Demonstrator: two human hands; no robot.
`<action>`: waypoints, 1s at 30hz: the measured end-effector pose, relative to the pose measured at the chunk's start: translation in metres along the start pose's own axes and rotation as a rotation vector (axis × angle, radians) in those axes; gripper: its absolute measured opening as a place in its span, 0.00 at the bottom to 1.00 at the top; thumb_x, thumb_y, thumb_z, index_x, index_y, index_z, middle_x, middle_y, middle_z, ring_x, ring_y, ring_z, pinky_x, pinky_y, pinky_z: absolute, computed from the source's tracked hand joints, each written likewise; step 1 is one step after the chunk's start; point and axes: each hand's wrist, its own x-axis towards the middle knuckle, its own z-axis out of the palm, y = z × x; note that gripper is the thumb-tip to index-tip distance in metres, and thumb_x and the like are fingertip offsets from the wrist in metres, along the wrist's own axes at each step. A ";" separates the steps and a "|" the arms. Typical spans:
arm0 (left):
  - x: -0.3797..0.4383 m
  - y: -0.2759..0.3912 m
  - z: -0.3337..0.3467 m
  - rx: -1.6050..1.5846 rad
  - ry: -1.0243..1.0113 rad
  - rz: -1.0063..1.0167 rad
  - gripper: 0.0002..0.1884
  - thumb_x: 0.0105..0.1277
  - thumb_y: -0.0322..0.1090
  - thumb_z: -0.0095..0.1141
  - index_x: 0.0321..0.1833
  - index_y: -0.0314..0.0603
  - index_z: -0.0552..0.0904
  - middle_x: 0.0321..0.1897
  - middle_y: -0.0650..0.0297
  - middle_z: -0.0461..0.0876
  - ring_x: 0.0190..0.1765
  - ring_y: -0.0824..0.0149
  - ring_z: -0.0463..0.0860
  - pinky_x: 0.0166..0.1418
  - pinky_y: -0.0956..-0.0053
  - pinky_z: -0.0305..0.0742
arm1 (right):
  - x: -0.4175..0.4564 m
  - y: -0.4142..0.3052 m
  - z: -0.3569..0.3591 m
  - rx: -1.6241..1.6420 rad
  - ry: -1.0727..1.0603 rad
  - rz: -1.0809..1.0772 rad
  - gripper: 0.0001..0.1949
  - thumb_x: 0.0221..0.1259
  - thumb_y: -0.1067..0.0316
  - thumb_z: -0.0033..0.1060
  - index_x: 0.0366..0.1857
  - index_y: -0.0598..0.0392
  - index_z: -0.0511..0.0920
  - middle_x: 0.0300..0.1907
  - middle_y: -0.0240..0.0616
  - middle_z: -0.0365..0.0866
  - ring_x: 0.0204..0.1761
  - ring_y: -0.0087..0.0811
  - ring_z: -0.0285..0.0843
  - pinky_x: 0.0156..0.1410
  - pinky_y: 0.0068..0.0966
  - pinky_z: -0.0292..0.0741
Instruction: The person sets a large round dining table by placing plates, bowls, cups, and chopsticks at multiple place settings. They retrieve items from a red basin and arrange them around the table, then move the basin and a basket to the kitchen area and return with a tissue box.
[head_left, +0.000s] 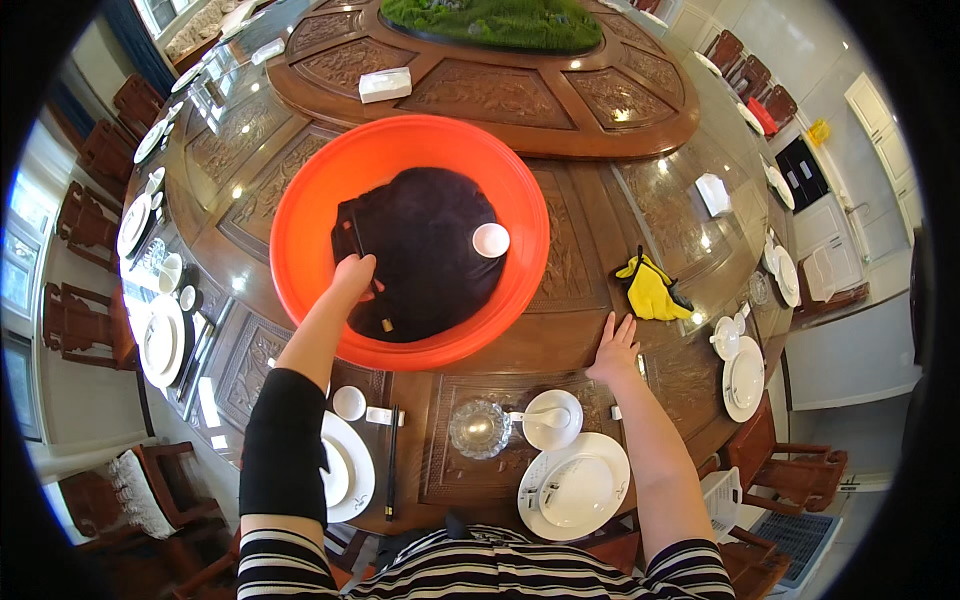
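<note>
A large orange plastic basin (412, 142) stands on the carved wooden table before me. Inside it, a black cloth item (427, 240) is bunched up, showing small red and yellowish patches. A small white cup (491, 240) rests on the cloth at the basin's right side. My left hand (356, 276) reaches over the basin's near-left rim, its fingers closed on the cloth's left part; the fingertips are partly hidden. My right hand (615, 349) is on the tabletop right of the basin, empty, fingers spread. Just beyond its fingertips lies a yellow and black glove or cloth (651, 289).
Nearest me are white plates (574, 484), a bowl with a spoon (553, 420), a glass ashtray (480, 429), a small cup (349, 403) and black chopsticks (391, 461). A raised turntable (495, 90) lies beyond the basin. Tissue packs (385, 85) and chairs (86, 326) stand around.
</note>
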 end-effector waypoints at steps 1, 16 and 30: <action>-0.007 0.004 -0.002 -0.167 -0.045 -0.045 0.11 0.55 0.37 0.42 0.35 0.38 0.69 0.17 0.62 0.74 0.17 0.66 0.72 0.19 0.76 0.69 | 0.002 0.001 -0.002 -0.017 -0.020 -0.011 0.55 0.36 0.60 0.64 0.64 0.58 0.30 0.65 0.61 0.24 0.69 0.52 0.25 0.66 0.47 0.48; -0.123 -0.032 -0.026 0.269 0.423 0.729 0.06 0.62 0.34 0.47 0.31 0.39 0.73 0.25 0.50 0.76 0.30 0.52 0.77 0.31 0.67 0.70 | 0.027 -0.122 -0.143 0.015 0.935 -0.914 0.04 0.43 0.71 0.50 0.18 0.52 0.77 0.24 0.34 0.76 0.33 0.33 0.74 0.39 0.31 0.66; -0.122 -0.029 0.018 0.309 0.554 0.889 0.04 0.62 0.32 0.46 0.34 0.42 0.73 0.21 0.55 0.77 0.26 0.53 0.78 0.27 0.66 0.70 | 0.052 -0.106 -0.126 1.049 0.335 -0.678 0.05 0.52 0.68 0.52 0.25 0.56 0.78 0.25 0.36 0.79 0.27 0.28 0.76 0.33 0.24 0.70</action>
